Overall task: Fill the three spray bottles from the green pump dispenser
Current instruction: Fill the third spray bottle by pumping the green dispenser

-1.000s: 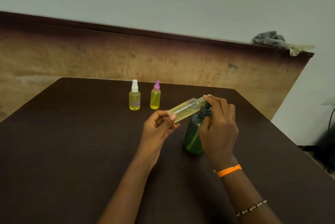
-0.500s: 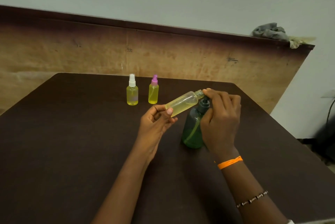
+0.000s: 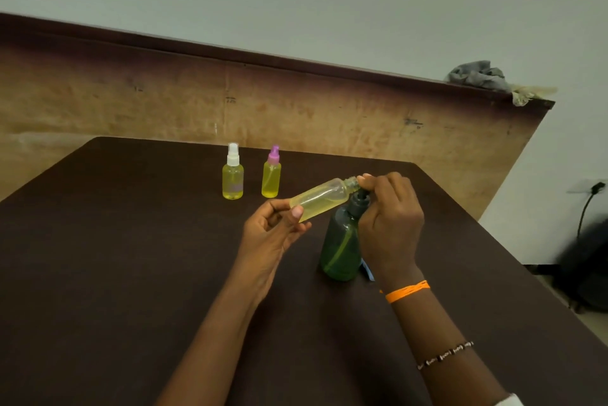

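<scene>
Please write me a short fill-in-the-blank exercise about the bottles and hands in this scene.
1. The left hand holds the uncapped bottle tilted, its open neck toward the ____ dispenser.
2. The right hand rests on the dispenser's ____.
3. The capped bottle beside the purple-capped bottle has a ____ cap.
4. The liquid in both capped bottles is ____.

Missing words: green; pump; white; yellow

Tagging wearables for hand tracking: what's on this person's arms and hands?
Both forearms are bare. The left hand and its wrist carry nothing visible. By the right hand, an orange band circles the wrist, and a thin dark-and-white beaded bracelet sits further up the forearm. A scrap of white sleeve shows at the bottom edge.
</scene>
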Demonstrator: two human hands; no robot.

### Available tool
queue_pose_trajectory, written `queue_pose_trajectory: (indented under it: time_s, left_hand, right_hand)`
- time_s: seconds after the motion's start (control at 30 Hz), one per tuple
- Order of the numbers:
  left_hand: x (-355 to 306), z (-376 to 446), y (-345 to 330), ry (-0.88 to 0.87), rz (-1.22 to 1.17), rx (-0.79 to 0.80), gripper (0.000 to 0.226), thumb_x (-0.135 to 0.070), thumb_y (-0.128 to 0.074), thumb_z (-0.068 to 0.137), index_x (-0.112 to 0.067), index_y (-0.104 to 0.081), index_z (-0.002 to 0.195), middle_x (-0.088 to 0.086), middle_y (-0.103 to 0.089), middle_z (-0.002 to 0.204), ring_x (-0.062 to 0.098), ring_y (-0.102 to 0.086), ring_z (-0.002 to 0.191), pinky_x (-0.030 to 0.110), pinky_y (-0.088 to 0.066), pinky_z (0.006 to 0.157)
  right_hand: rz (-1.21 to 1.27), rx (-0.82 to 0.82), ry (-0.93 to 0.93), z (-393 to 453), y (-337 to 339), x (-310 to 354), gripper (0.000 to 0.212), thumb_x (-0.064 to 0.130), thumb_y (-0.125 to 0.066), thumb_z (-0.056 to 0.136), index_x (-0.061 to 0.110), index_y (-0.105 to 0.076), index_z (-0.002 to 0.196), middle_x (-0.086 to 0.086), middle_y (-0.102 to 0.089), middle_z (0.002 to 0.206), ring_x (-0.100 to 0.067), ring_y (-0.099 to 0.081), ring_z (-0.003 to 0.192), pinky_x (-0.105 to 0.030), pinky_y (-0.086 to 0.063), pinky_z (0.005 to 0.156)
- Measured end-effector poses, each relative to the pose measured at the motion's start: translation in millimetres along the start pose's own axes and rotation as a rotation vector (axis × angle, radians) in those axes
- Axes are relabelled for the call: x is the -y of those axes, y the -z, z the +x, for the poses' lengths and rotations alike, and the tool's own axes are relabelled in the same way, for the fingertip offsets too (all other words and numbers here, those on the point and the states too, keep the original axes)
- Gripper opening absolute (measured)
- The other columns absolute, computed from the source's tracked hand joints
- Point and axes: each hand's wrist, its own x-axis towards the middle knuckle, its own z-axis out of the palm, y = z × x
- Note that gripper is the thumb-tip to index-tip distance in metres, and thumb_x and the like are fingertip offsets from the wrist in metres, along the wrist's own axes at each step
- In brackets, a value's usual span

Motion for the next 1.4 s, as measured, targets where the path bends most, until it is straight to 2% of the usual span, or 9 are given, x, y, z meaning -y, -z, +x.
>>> queue_pose_trajectory:
  time_s: [0.2,0.27,0.4,0.6,0.7,0.9,0.97,1.27,1.4]
  left_hand:
    - [-3,-4,-5,0.0,0.025,0.01,0.029,-0.019,-0.064,0.067,-0.005,-0.058,0.092,-0.005,-0.067,0.067,0.006,-0.064,0.06,0.032,-0.054,0.085]
    - [-4,-3,-5,0.003,0.02,0.009,0.032,-0.02,-0.065,0.067,-0.004,-0.058,0.094,-0.005,-0.067,0.067,0.006,-0.064,0.06,0.032,-0.055,0.084]
    - [-2,-1,-3,0.008,0.019,0.013,0.034,-0.022,-0.065,0.066,-0.004,-0.057,0.094,-0.005,-0.067,0.068,0.006,-0.064,0.06,0.032,-0.055,0.084]
    - [-2,-4,-5,0.026,0.028,-0.017,0.037,-0.023,-0.065,0.067,-0.003,-0.058,0.097,-0.004,-0.068,0.071,0.007,-0.064,0.061,0.033,-0.056,0.083]
    - [-3,-3,-7,0.022,0.026,-0.004,0.035,-0.022,-0.064,0.067,-0.003,-0.058,0.096,-0.005,-0.067,0.07,0.007,-0.064,0.061,0.032,-0.056,0.082]
    - [0,-1,-3,0.016,0.027,0.005,0.032,-0.022,-0.064,0.066,-0.004,-0.057,0.093,-0.006,-0.068,0.067,0.006,-0.064,0.059,0.033,-0.055,0.083]
    - [0,1,-3,0.021,0.012,0.004,0.032,-0.021,-0.064,0.066,-0.003,-0.057,0.092,-0.006,-0.068,0.067,0.006,-0.063,0.058,0.034,-0.055,0.083]
    - [-2,-2,-5,0.029,0.025,0.015,0.032,-0.022,-0.064,0.066,-0.005,-0.058,0.093,-0.007,-0.068,0.066,0.005,-0.063,0.058,0.032,-0.055,0.083]
    - [-1,-3,-5,0.029,0.046,0.018,0.034,-0.023,-0.066,0.066,-0.005,-0.058,0.093,-0.006,-0.066,0.066,0.005,-0.062,0.058,0.034,-0.055,0.085]
  right_hand:
    - [0.011,0.107,0.019,27,9,-2,0.031,0.009,-0.035,0.077,0.004,-0.064,0.068,-0.007,-0.061,0.069,-0.025,-0.056,0.065,-0.032,-0.043,0.047]
    - [0.052,0.094,0.006,26,8,-2,0.031,0.008,-0.035,0.078,0.003,-0.064,0.07,-0.008,-0.06,0.07,-0.024,-0.055,0.068,-0.031,-0.042,0.051]
    - [0.037,0.002,-0.034,4,0,2,0.028,0.004,-0.038,0.088,-0.001,-0.064,0.076,-0.01,-0.056,0.072,-0.018,-0.044,0.077,-0.017,-0.032,0.061]
    - [-0.066,0.027,0.004,13,2,1,0.024,0.004,-0.041,0.082,0.005,-0.062,0.071,-0.004,-0.056,0.069,-0.017,-0.042,0.082,-0.025,-0.035,0.05]
    - [-0.084,0.049,0.036,26,7,3,0.022,0.006,-0.041,0.076,0.008,-0.061,0.068,-0.001,-0.058,0.068,-0.016,-0.042,0.083,-0.022,-0.031,0.052]
    - [0.011,0.003,-0.074,-7,0,6,0.038,-0.002,-0.036,0.074,0.004,-0.066,0.096,-0.006,-0.06,0.087,-0.017,-0.044,0.085,-0.022,-0.039,0.059]
    - [-0.009,0.016,-0.085,-11,-1,5,0.041,-0.004,-0.035,0.074,0.005,-0.066,0.099,-0.006,-0.061,0.089,-0.017,-0.045,0.084,-0.022,-0.04,0.059]
    - [-0.059,0.103,-0.039,26,11,9,0.027,0.011,-0.036,0.075,0.01,-0.063,0.074,0.002,-0.059,0.074,-0.014,-0.041,0.084,-0.012,-0.022,0.049]
    - [-0.009,0.028,-0.098,-2,2,5,0.033,-0.004,-0.038,0.075,0.006,-0.066,0.09,-0.004,-0.058,0.082,-0.016,-0.044,0.08,-0.015,-0.029,0.058]
